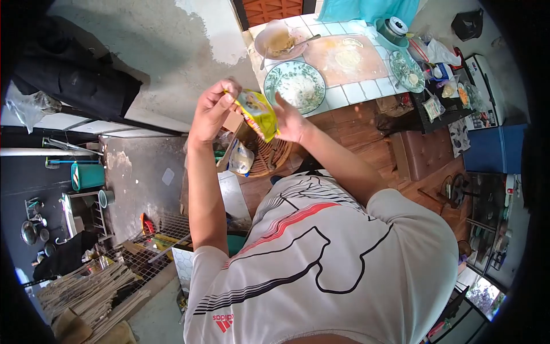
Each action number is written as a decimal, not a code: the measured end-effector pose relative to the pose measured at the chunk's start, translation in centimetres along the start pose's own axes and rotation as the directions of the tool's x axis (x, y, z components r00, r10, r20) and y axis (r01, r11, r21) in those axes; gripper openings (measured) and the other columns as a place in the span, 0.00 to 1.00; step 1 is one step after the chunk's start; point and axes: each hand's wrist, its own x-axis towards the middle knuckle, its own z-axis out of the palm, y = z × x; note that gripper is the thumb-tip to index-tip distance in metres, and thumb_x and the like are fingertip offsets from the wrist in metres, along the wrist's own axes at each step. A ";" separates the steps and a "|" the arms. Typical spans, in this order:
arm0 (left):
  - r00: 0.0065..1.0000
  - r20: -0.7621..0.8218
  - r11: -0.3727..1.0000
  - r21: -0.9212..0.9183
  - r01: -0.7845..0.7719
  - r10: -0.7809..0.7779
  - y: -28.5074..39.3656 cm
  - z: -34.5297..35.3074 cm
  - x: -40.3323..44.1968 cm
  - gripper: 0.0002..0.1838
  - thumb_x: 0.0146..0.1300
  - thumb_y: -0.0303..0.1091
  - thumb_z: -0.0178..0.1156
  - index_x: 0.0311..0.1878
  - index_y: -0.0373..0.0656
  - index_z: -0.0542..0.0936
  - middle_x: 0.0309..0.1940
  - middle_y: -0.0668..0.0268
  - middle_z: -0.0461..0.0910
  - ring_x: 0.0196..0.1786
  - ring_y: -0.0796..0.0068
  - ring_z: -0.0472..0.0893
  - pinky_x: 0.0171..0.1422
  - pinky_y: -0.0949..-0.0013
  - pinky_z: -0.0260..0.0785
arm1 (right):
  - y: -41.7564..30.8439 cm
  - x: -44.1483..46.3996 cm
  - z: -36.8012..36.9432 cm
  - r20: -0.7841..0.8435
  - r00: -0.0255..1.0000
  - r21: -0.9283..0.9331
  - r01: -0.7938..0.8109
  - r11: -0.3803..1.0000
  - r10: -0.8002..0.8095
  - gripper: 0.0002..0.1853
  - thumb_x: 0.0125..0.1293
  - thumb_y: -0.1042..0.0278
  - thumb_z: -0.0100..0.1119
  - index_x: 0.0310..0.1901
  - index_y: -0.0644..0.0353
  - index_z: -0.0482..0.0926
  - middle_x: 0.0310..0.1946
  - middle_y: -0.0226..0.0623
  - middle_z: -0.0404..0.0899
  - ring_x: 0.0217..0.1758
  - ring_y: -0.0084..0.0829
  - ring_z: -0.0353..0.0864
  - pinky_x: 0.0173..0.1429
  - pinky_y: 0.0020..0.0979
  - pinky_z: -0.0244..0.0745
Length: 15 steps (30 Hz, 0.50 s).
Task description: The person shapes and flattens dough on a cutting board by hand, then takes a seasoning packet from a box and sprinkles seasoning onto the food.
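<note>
A yellow printed packet (258, 113) is stretched between my two hands, in front of my body and just short of the tiled counter. My left hand (213, 109) pinches its upper left corner between thumb and fingers. Around the lower right side of the packet is my right hand (291, 121), thumb pointing up and the other fingers partly behind it. A green-patterned bowl (295, 86) with white powder stands just beyond my right hand. Behind it sits a pinkish bowl (279, 39) with a brown mixture and spoons in it.
A floury board (323, 63) with flattened dough (348, 57) lies on the tiled counter (353, 92). Further right are a patterned plate (405, 71) and a teal basin (392, 35). Below my hands stands a round wicker basket (266, 157); a brown padded seat (427, 155) is to the right.
</note>
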 end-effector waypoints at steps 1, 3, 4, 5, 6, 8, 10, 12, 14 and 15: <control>0.999 0.010 0.999 -0.004 0.033 -0.033 -1.1 0.4 0.7 0.07 0.76 0.35 0.61 0.47 0.43 0.77 0.40 0.72 0.72 0.39 0.82 0.72 0.48 0.73 0.69 | -1.4 -0.6 -1.1 0.028 1.000 -0.100 0.009 0.995 -0.007 0.39 0.74 0.39 0.59 0.76 0.58 0.65 0.65 0.43 0.79 0.63 0.37 0.83 0.61 0.46 0.82; 0.996 -0.043 0.995 0.047 0.086 -0.084 -3.0 1.4 2.4 0.10 0.76 0.31 0.60 0.55 0.40 0.79 0.48 0.69 0.79 0.45 0.80 0.78 0.53 0.72 0.72 | -4.2 -1.9 -2.1 -0.132 0.985 -0.336 0.062 0.940 -0.113 0.36 0.73 0.46 0.64 0.74 0.60 0.67 0.64 0.41 0.80 0.61 0.35 0.84 0.59 0.43 0.83; 0.995 -0.063 0.995 0.041 0.086 -0.083 -4.2 2.0 3.3 0.10 0.76 0.31 0.60 0.55 0.40 0.79 0.48 0.69 0.79 0.45 0.80 0.78 0.53 0.72 0.72 | -5.8 -2.5 -1.8 -0.188 0.965 -0.398 0.094 0.913 -0.182 0.34 0.73 0.49 0.64 0.72 0.61 0.68 0.62 0.40 0.81 0.59 0.34 0.85 0.58 0.41 0.84; 0.966 -0.237 0.992 0.040 0.118 -0.106 -5.7 2.6 4.1 0.13 0.75 0.29 0.59 0.59 0.39 0.79 0.52 0.67 0.81 0.48 0.79 0.79 0.55 0.72 0.73 | -7.8 -3.5 -2.1 -0.297 0.915 -0.510 0.090 0.855 -0.273 0.31 0.73 0.53 0.65 0.70 0.61 0.70 0.59 0.38 0.83 0.56 0.33 0.86 0.55 0.40 0.85; 0.906 -0.406 0.988 0.034 0.149 -0.123 -7.3 2.5 4.7 0.17 0.75 0.27 0.58 0.64 0.38 0.79 0.56 0.65 0.83 0.51 0.78 0.81 0.58 0.72 0.73 | -9.9 -4.3 -2.7 -0.379 0.848 -0.618 0.066 0.784 -0.371 0.28 0.73 0.57 0.66 0.68 0.60 0.72 0.56 0.35 0.85 0.53 0.31 0.87 0.52 0.39 0.86; 0.870 -0.467 0.978 0.045 0.203 -0.159 -11.5 0.7 5.0 0.20 0.78 0.30 0.53 0.68 0.32 0.75 0.61 0.55 0.83 0.58 0.69 0.83 0.66 0.67 0.74 | -13.2 -4.5 -5.1 -0.252 0.734 -0.846 0.150 0.512 -0.631 0.24 0.72 0.59 0.67 0.65 0.57 0.75 0.50 0.31 0.86 0.48 0.26 0.88 0.45 0.34 0.87; 0.751 -0.508 0.905 -0.282 0.318 -0.422 -14.5 1.6 5.5 0.23 0.81 0.35 0.46 0.68 0.26 0.73 0.61 0.46 0.82 0.63 0.58 0.82 0.73 0.61 0.72 | -15.9 -5.2 -6.1 -0.281 0.714 -0.842 0.137 0.521 -0.641 0.22 0.72 0.60 0.68 0.63 0.56 0.75 0.50 0.31 0.86 0.46 0.24 0.88 0.42 0.32 0.86; 0.751 -0.487 0.871 -0.430 0.238 -0.446 -17.0 2.9 6.5 0.25 0.84 0.36 0.39 0.69 0.22 0.67 0.63 0.40 0.78 0.67 0.50 0.80 0.76 0.56 0.70 | -17.6 -5.3 -6.5 -0.293 0.681 -0.844 0.146 0.517 -0.671 0.21 0.72 0.60 0.69 0.62 0.54 0.76 0.49 0.30 0.86 0.45 0.23 0.88 0.39 0.29 0.86; 0.727 -0.494 0.811 -0.566 0.148 -0.477 -18.2 4.6 7.7 0.26 0.85 0.38 0.37 0.69 0.22 0.66 0.64 0.39 0.77 0.68 0.49 0.79 0.78 0.54 0.69 | -18.9 -5.0 -6.2 -0.234 0.607 -0.871 0.216 0.441 -0.759 0.20 0.71 0.63 0.70 0.58 0.58 0.74 0.47 0.34 0.85 0.40 0.25 0.88 0.33 0.29 0.86; 0.709 -0.508 0.809 -0.568 0.150 -0.488 -18.2 5.4 8.3 0.27 0.85 0.38 0.34 0.69 0.21 0.66 0.67 0.37 0.74 0.71 0.46 0.76 0.80 0.53 0.67 | -19.4 -5.0 -5.8 -0.235 0.615 -0.872 0.208 0.442 -0.753 0.21 0.71 0.63 0.70 0.58 0.59 0.73 0.46 0.36 0.85 0.40 0.25 0.88 0.32 0.29 0.86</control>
